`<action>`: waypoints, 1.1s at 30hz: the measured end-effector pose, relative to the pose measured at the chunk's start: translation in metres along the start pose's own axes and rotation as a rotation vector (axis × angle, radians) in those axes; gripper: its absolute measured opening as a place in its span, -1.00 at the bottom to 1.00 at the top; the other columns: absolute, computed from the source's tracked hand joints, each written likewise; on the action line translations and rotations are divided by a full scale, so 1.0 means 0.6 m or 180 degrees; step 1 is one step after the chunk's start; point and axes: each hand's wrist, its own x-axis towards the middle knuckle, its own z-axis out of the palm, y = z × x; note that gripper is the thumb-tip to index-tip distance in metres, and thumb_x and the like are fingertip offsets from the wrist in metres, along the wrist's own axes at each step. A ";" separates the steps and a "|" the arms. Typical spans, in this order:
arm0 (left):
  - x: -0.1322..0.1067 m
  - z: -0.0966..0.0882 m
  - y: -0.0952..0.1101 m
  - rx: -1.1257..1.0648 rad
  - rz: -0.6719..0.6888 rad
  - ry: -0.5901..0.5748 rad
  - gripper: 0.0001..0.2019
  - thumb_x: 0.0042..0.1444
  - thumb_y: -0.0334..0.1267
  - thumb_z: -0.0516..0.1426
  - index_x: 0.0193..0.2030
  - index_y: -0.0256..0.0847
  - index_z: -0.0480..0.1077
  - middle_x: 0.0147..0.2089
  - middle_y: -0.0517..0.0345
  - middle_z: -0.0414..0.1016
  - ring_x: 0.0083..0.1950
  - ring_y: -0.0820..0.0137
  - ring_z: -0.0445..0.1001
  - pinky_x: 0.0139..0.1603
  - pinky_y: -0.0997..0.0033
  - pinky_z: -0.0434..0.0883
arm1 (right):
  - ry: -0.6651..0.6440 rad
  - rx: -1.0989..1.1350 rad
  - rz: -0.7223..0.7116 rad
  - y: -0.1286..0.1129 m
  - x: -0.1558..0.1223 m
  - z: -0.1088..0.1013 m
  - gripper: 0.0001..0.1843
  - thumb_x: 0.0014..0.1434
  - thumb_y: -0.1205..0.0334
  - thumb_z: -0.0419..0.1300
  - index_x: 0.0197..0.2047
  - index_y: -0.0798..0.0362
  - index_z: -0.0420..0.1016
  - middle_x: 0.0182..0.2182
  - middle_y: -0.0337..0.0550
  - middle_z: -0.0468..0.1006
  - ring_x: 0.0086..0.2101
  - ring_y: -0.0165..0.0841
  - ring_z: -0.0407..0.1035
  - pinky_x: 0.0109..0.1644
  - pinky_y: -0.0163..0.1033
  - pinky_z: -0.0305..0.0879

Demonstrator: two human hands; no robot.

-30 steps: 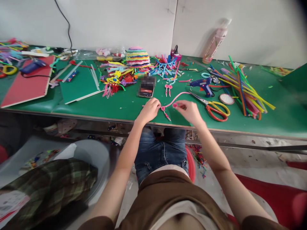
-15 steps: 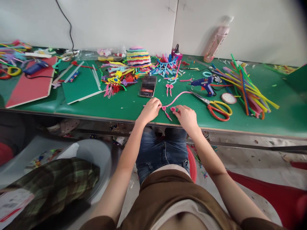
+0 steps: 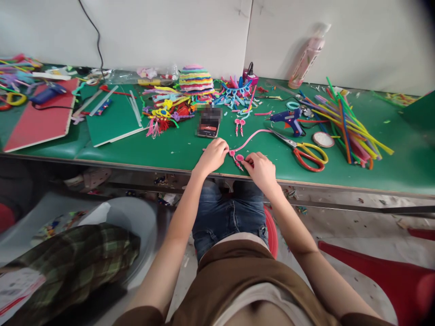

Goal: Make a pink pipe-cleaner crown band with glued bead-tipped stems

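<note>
My left hand (image 3: pixel 215 155) rests at the bench's front, its fingertips pinched on a pink pipe cleaner (image 3: pixel 253 136) that curves away to the right. Opposite it, my right hand (image 3: pixel 261 168) pinches a small pink coil (image 3: pixel 239 158) of pipe cleaner between thumb and fingers. Between the hands hangs a second pink coil (image 3: pixel 232 153) with a short twisted stem running down toward the bench edge. Just beyond lie two finished-looking pink coiled pieces with stems (image 3: pixel 239 127). Left of those is a phone (image 3: pixel 208 124).
Scissors with yellow and orange handles (image 3: pixel 311 156) lie right of my hands, beside a blue glue gun (image 3: pixel 288 120) and a roll of tape (image 3: pixel 323 139). Loose pipe cleaners (image 3: pixel 356 127) spread at the right. A striped pipe-cleaner dome (image 3: pixel 196 80) and a bottle (image 3: pixel 307 59) stand at the back.
My right hand has moved left with the pink coil, bringing it close beside the other coil and stem. My left hand stays in place.
</note>
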 end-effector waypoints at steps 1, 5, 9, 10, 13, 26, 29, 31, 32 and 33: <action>0.000 0.000 0.000 -0.0002 0.0005 0.0001 -0.89 0.27 -0.37 -0.03 -0.28 -0.21 0.27 -0.14 0.00 0.36 -0.04 0.28 0.33 0.04 0.25 0.32 | 0.0023 -0.0010 0.0037 -0.002 -0.002 0.002 -0.77 0.27 0.07 0.09 -0.27 -0.01 0.49 -0.27 -0.09 0.55 -0.30 -0.29 0.41 -0.45 -0.29 -0.03; 0.000 0.001 0.000 0.0009 0.0019 0.0019 -0.89 0.27 -0.38 -0.03 -0.29 -0.21 0.26 -0.15 0.00 0.36 -0.05 0.27 0.33 0.03 0.25 0.33 | 0.0134 -0.0098 0.0129 -0.010 -0.002 0.012 -0.74 0.28 0.11 0.04 -0.30 0.03 0.48 -0.32 -0.10 0.55 -0.36 -0.32 0.40 -0.46 -0.29 -0.09; 0.000 0.001 0.001 0.0037 0.0039 0.0026 -0.89 0.27 -0.38 -0.03 -0.29 -0.20 0.26 -0.15 0.01 0.36 -0.05 0.28 0.33 0.02 0.27 0.33 | 0.0278 -0.0119 0.0198 -0.015 0.005 0.023 -0.76 0.27 0.13 0.07 -0.32 0.05 0.48 -0.36 -0.16 0.56 -0.39 -0.38 0.39 -0.45 -0.30 -0.10; 0.000 0.001 0.000 0.0041 0.0049 0.0028 -0.89 0.27 -0.38 -0.03 -0.29 -0.20 0.26 -0.15 0.01 0.36 -0.05 0.28 0.33 0.02 0.27 0.33 | 0.0298 -0.0121 0.0179 -0.016 0.007 0.025 -0.76 0.27 0.14 0.07 -0.32 0.06 0.48 -0.35 -0.16 0.56 -0.39 -0.38 0.39 -0.44 -0.30 -0.10; 0.001 0.002 -0.002 0.0041 0.0062 0.0028 -0.88 0.27 -0.37 -0.04 -0.29 -0.20 0.26 -0.15 0.01 0.36 -0.05 0.27 0.33 0.02 0.26 0.33 | 0.0348 -0.0160 0.0091 -0.018 0.010 0.028 -0.76 0.27 0.16 0.07 -0.33 0.07 0.48 -0.36 -0.15 0.56 -0.38 -0.39 0.39 -0.42 -0.29 -0.06; 0.000 0.001 -0.001 0.0004 0.0047 0.0030 -0.87 0.28 -0.36 -0.04 -0.27 -0.21 0.27 -0.15 0.00 0.36 -0.04 0.27 0.33 0.02 0.25 0.33 | 0.0262 -0.0422 -0.0211 -0.016 0.022 0.018 -0.75 0.27 0.13 0.07 -0.28 0.07 0.51 -0.31 -0.08 0.54 -0.31 -0.33 0.40 -0.36 -0.28 0.03; 0.000 0.000 0.000 0.0014 0.0047 0.0023 -0.88 0.28 -0.36 -0.04 -0.28 -0.21 0.27 -0.15 -0.01 0.36 -0.04 0.28 0.33 0.02 0.26 0.32 | 0.0129 -0.0379 0.0013 -0.019 0.017 0.013 -0.72 0.27 0.10 0.06 -0.28 0.05 0.52 -0.30 -0.09 0.54 -0.34 -0.34 0.40 -0.40 -0.29 0.01; 0.001 0.000 0.000 0.0013 0.0031 0.0017 -0.88 0.28 -0.37 -0.04 -0.28 -0.21 0.28 -0.15 0.00 0.36 -0.04 0.28 0.33 0.03 0.26 0.32 | 0.0077 -0.0355 0.0092 -0.021 0.016 0.013 -0.72 0.27 0.15 0.03 -0.31 0.05 0.53 -0.30 -0.10 0.55 -0.35 -0.35 0.40 -0.41 -0.30 0.01; 0.001 0.000 0.001 0.0011 0.0020 0.0012 -0.88 0.28 -0.37 -0.03 -0.28 -0.21 0.28 -0.15 0.00 0.36 -0.04 0.28 0.33 0.03 0.26 0.32 | 0.0082 -0.0327 0.0136 -0.021 0.017 0.012 -0.72 0.26 0.16 0.03 -0.32 0.04 0.53 -0.30 -0.11 0.55 -0.36 -0.36 0.40 -0.41 -0.30 0.02; 0.001 0.000 0.001 0.0007 0.0009 0.0006 -0.88 0.28 -0.37 -0.03 -0.28 -0.21 0.28 -0.15 0.00 0.36 -0.04 0.28 0.33 0.03 0.25 0.32 | 0.0093 -0.0279 0.0187 -0.021 0.018 0.012 -0.73 0.25 0.15 0.05 -0.33 0.03 0.53 -0.31 -0.12 0.56 -0.36 -0.36 0.40 -0.41 -0.31 0.02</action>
